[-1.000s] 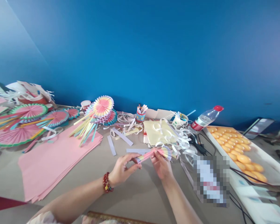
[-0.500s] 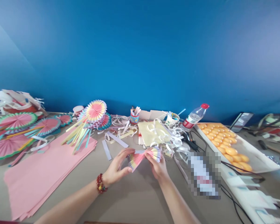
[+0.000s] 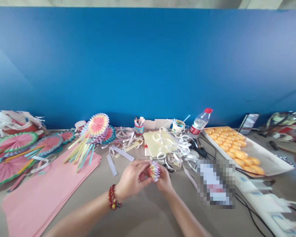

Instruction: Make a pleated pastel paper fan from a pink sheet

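My left hand (image 3: 132,179) and my right hand (image 3: 164,181) meet over the brown table, both pinching a small pleated paper fan (image 3: 154,171) in pink, yellow and pale blue. The fan is folded into a compact bundle between my fingertips, just above the tabletop. A red bead bracelet (image 3: 112,197) sits on my left wrist. The fingers of both hands are closed round the fan's folds.
A stack of pink paper sheets (image 3: 41,194) lies at the left, with finished paper rosettes (image 3: 96,125) and fans (image 3: 13,143) behind. Curled white paper strips (image 3: 174,148), a pen cup (image 3: 138,126), a water bottle (image 3: 199,123) and a tray of orange ovals (image 3: 233,148) stand further back and right.
The pleated strip, held stretched out between my hands a second ago, has been pushed together into a small bundle. My hands have come closer. The camera has tilted and shifted.
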Available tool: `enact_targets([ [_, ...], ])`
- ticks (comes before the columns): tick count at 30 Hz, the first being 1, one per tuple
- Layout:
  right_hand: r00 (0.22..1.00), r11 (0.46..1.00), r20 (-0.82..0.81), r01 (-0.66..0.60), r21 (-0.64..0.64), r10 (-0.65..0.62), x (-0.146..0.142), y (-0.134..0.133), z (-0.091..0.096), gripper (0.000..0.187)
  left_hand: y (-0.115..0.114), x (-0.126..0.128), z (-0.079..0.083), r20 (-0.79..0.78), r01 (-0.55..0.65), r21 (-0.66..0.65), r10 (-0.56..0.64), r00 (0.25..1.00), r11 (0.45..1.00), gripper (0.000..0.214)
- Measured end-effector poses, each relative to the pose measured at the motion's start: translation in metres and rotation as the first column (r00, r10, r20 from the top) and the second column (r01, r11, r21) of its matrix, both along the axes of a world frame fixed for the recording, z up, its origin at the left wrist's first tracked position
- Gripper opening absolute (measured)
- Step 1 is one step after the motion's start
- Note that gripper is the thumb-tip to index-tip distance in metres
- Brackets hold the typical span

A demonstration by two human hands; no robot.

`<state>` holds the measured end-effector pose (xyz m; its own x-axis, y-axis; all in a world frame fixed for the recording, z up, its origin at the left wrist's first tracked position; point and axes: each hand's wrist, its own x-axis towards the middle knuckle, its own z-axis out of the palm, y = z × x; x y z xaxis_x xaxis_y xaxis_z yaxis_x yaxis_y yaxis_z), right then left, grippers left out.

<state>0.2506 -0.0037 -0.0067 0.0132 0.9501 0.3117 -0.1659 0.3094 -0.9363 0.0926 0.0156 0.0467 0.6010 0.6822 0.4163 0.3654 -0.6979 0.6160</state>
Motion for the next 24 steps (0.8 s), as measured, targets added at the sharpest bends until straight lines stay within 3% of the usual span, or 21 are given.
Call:
enact_targets([
  [7, 0.996, 0.994, 0.075, 0.045, 0.095, -0.052, 0.001, 0.0, 0.005, 0.023, 0.002, -0.001, -0.009, 0.173, 0.104, -0.106, -0.085, 0.981, 0.989, 0.041],
  [15, 0.983, 0.988, 0.174, 0.036, 0.148, -0.062, -0.003, -0.004, 0.006, 0.016, 0.003, 0.008, 0.01, 0.295, 0.136, -0.124, -0.094, 0.951, 0.983, 0.017],
  [24, 0.969, 0.974, 0.223, 0.051, 0.221, -0.102, -0.003, -0.008, 0.022, 0.015, -0.006, 0.009, 0.012, 0.406, 0.138, -0.181, -0.054, 0.912, 0.974, 0.01],
])
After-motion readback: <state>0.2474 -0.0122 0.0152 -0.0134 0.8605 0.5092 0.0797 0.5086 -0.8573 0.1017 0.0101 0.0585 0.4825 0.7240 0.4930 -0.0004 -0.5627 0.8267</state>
